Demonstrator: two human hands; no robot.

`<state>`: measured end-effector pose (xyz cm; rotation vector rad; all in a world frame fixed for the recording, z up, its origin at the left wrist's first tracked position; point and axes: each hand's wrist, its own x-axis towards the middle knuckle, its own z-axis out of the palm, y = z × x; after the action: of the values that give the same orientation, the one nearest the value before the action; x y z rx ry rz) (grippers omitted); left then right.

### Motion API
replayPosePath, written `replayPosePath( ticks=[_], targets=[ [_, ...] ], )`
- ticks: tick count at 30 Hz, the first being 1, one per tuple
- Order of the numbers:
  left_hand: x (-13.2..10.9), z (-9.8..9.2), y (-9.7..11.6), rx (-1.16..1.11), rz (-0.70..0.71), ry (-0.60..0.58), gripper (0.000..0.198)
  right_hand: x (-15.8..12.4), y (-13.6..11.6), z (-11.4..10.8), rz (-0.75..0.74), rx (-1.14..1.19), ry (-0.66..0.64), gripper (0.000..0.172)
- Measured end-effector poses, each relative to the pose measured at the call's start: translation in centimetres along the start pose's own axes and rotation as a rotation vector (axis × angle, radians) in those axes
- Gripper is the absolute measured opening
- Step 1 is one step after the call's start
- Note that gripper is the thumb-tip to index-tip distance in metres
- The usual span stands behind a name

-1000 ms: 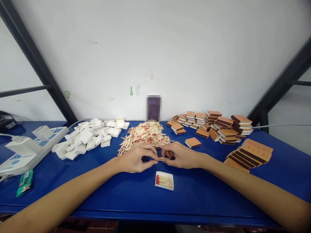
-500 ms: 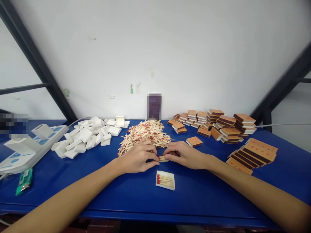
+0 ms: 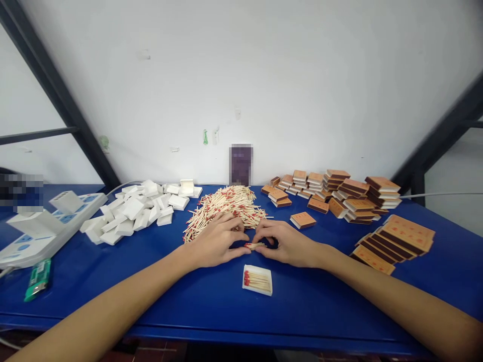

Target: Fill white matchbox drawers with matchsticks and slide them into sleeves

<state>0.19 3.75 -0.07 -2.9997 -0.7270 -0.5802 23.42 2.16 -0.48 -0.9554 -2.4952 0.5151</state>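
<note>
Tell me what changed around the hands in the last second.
The left hand crept slightly towards the loose heap of red-tipped wooden matches, its fingers now at the heap's edge. Nothing was picked up or released: both it and the right hand still pinch the small bundle of matches. The open white cardboard tray of matches stayed put.

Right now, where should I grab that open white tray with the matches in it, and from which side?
Pinch the white tray by its two long walls, near and far, coming from above. It lies flat with its open side up and the matches lie lengthwise, so a level grip across its width should keep them in.
</note>
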Motion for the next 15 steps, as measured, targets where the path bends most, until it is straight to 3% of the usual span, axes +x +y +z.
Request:
replayPosePath(
  ticks=[6,15],
  targets=[
    [0.19,-0.21,0.54,0.039,0.012,-0.046,0.021,0.03,-0.22,0.33,-0.003,-0.037,0.022,0.014],
    [0.31,-0.12,0.53,0.057,0.024,-0.016,0.014,-0.01,-0.36,0.6,-0.124,-0.228,0.001,0.017]
  ],
)
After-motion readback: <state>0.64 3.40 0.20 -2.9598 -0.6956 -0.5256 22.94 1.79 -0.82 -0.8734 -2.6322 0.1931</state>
